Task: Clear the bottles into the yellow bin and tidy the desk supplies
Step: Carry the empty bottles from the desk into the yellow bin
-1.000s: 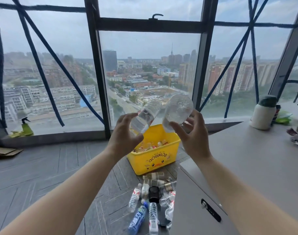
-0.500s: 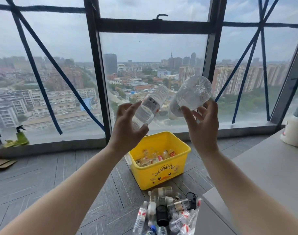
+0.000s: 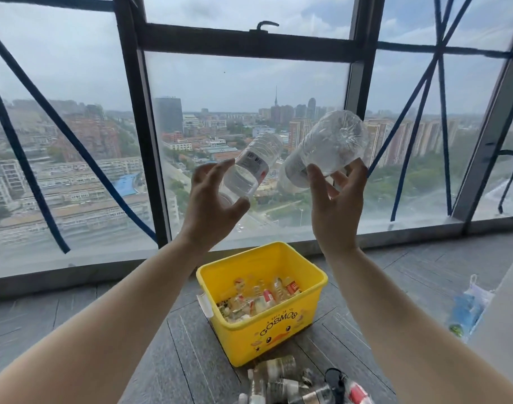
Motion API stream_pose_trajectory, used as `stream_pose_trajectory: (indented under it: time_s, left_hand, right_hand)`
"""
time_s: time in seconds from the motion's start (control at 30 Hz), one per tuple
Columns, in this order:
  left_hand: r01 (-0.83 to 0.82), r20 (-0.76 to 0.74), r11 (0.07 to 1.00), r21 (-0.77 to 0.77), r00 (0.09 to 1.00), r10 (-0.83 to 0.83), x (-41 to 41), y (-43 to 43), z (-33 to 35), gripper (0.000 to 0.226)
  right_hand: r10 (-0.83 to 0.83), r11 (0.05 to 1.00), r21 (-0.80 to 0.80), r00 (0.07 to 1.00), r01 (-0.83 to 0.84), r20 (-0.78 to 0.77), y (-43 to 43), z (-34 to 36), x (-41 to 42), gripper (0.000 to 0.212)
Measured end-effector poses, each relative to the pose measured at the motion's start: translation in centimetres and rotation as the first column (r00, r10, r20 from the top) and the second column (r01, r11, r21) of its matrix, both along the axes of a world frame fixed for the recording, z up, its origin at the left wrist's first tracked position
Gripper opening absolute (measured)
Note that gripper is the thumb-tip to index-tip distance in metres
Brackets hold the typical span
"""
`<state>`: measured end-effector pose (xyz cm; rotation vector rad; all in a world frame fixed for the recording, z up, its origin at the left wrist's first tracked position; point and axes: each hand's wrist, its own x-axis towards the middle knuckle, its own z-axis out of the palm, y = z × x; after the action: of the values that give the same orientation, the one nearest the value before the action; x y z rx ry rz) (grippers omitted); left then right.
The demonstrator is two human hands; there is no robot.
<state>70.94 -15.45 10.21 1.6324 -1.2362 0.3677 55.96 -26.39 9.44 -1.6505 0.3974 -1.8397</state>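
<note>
My left hand (image 3: 211,205) is raised in front of the window and holds a clear labelled bottle (image 3: 254,163) loosely, fingers spread, the bottle tilted up to the right. My right hand (image 3: 337,211) holds a wider clear bottle (image 3: 328,144) at the fingertips, its base pointing toward me. Both hands are above and in front of the yellow bin (image 3: 278,339), which stands on the floor below with several small bottles (image 3: 258,295) inside. More bottles (image 3: 293,380) lie in a pile on the floor just in front of the bin.
A large window with a dark frame (image 3: 150,170) fills the background behind the bin. A grey desk edge (image 3: 509,310) shows at the far right, with a blue plastic bag (image 3: 468,310) on the floor beside it. Grey floor tiles surround the bin.
Both hands have risen with their bottles and the fingers have loosened and spread. The view has shifted left, so the desk has mostly left the frame.
</note>
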Motion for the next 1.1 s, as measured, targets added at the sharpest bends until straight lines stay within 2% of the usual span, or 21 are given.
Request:
stream_pose_trajectory:
  time_s: [0.13,0.17,0.2,0.23,0.27,0.3,0.33,0.37,0.47,0.6,0.73,0.83,0.9,1.1]
  left_hand:
    - [-0.006,-0.022,1.000,-0.020,1.000,0.005,3.3,-4.7,-0.4,0.069]
    - [-0.033,-0.016,0.999,0.033,0.999,0.034,4.5,-6.3,-0.7,0.071]
    - [-0.093,0.013,0.983,0.156,0.996,0.092,5.8,-8.0,-1.3,0.076]
    - [-0.175,0.059,0.928,0.329,0.985,0.164,7.0,-9.4,-2.1,0.082]
    - [-0.237,0.086,0.841,0.487,0.971,0.224,8.0,-10.5,-3.1,0.088]
    - [-0.261,0.084,0.767,0.586,0.961,0.263,8.7,-11.1,-4.2,0.090]
    - [-0.256,0.076,0.735,0.628,0.960,0.270,9.3,-11.5,-5.3,0.090]
    - [-0.242,0.087,0.729,0.640,0.966,0.244,9.5,-11.5,-6.4,0.089]
    - [-0.218,0.132,0.695,0.685,0.976,0.176,9.6,-10.4,-8.9,0.088]
    - [-0.168,0.094,0.637,0.752,0.984,0.149,8.0,-8.5,-9.8,0.086]
    - [-0.017,0.037,0.686,0.728,0.999,-0.015,3.9,-7.1,-7.0,0.085]
    - [0.055,0.080,0.754,0.654,0.987,-0.141,-1.4,-6.0,-4.1,0.082]
    - [0.156,0.061,0.768,0.621,0.967,-0.246,-6.1,-4.7,-2.7,0.079]
    - [0.392,0.016,0.710,0.585,0.870,-0.493,-21.3,-1.2,-1.1,0.074]
  right_hand:
    - [-0.027,0.999,0.038,1.000,0.028,-0.009,-3.5,-0.7,4.0,0.060]
    - [-0.039,0.998,0.050,0.997,0.043,-0.074,-4.8,-1.1,5.1,0.063]
    - [-0.054,0.995,0.073,0.976,0.071,-0.213,-6.6,-1.7,6.3,0.069]
    - [-0.055,0.988,0.111,0.903,0.112,-0.426,-8.5,-2.6,7.3,0.078]
    - [-0.009,0.965,0.195,0.760,0.178,-0.649,-10.0,-3.6,7.9,0.088]
    - [0.072,0.917,0.289,0.600,0.274,-0.797,-11.2,-5.0,8.3,0.094]
    - [0.139,0.870,0.343,0.491,0.354,-0.860,-11.9,-6.3,8.3,0.095]
    - [0.172,0.849,0.360,0.440,0.388,-0.881,-12.2,-7.6,8.1,0.092]
    - [0.207,0.855,0.360,0.391,0.373,-0.897,-11.8,-10.8,6.9,0.087]
    - [0.221,0.866,0.335,0.317,0.372,-0.922,-9.2,-10.8,3.3,0.078]
    - [0.107,0.900,0.232,0.329,0.370,-0.938,-5.5,-8.0,-2.4,0.068]
    - [-0.009,0.911,0.128,0.328,0.393,-0.945,-2.0,-5.9,-8.2,0.063]
    - [-0.069,0.898,0.079,0.315,0.433,-0.947,0.6,-4.6,-12.5,0.064]
    - [-0.175,0.812,0.016,0.270,0.584,-0.947,6.4,-1.6,-27.1,0.069]
